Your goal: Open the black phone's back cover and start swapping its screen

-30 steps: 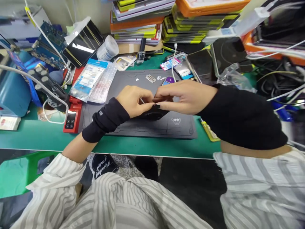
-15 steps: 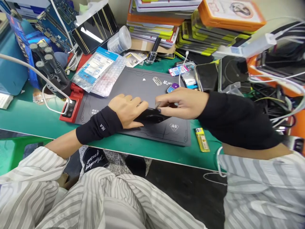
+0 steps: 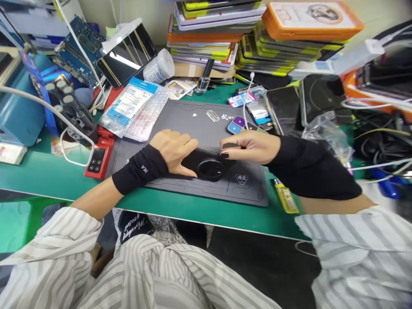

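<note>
While the left hand [image 3: 174,151] reaches in from the lower left, back of the hand up and fingers angled toward the middle of the frame, the right hand [image 3: 252,146] comes from the right, knuckles up, its thumb pointing left. The left grip is closed around the left part of the black phone [image 3: 190,162], fingers over its upper edge and thumb along the lower one. The right thumb and forefinger are drawn close together at the phone's upper edge, near its right end; a small dark patch shows between them, and whether it is a held piece I cannot tell.

The phone lies at the centre of the frame, over the grey mat [image 3: 189,113], between the two hands. Its round camera ring [image 3: 210,169] faces the viewer, just right of the left thumb. The long axis runs left to right, dipping slightly toward the right, with the camera end on the right. The red device [image 3: 97,161] sits left of the mat, and the yellow packet [image 3: 286,197] near its lower right corner.
</note>
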`<state>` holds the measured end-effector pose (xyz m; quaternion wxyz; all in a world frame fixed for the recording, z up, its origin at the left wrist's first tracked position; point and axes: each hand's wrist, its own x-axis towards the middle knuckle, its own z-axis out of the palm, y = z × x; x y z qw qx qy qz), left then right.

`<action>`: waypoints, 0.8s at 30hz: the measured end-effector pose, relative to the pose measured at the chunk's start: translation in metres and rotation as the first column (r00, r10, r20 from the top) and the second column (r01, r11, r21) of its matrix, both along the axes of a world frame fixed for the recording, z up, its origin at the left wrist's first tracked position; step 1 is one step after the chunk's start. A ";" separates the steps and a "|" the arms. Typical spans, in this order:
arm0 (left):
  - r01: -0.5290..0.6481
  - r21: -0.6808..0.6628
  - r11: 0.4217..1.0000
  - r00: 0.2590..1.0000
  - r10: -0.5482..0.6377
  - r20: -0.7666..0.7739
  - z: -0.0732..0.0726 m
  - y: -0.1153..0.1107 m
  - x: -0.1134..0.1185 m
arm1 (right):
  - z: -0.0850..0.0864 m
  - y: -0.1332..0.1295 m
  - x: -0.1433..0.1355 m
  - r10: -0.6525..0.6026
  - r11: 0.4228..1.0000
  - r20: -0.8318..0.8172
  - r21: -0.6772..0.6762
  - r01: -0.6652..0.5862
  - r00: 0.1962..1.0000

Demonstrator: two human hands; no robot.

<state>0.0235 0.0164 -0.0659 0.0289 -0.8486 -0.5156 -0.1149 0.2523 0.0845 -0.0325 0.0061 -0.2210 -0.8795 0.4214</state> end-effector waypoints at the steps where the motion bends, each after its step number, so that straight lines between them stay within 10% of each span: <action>1: -0.007 0.003 1.000 1.000 0.007 0.005 0.000 0.000 -0.001 | 0.000 0.000 0.001 0.000 1.000 0.004 -0.001 0.000 1.000; 24: 0.021 0.012 1.000 0.995 -0.020 -0.094 0.003 -0.003 0.000 | 0.019 0.002 0.005 0.116 0.989 0.112 -0.106 -0.104 0.987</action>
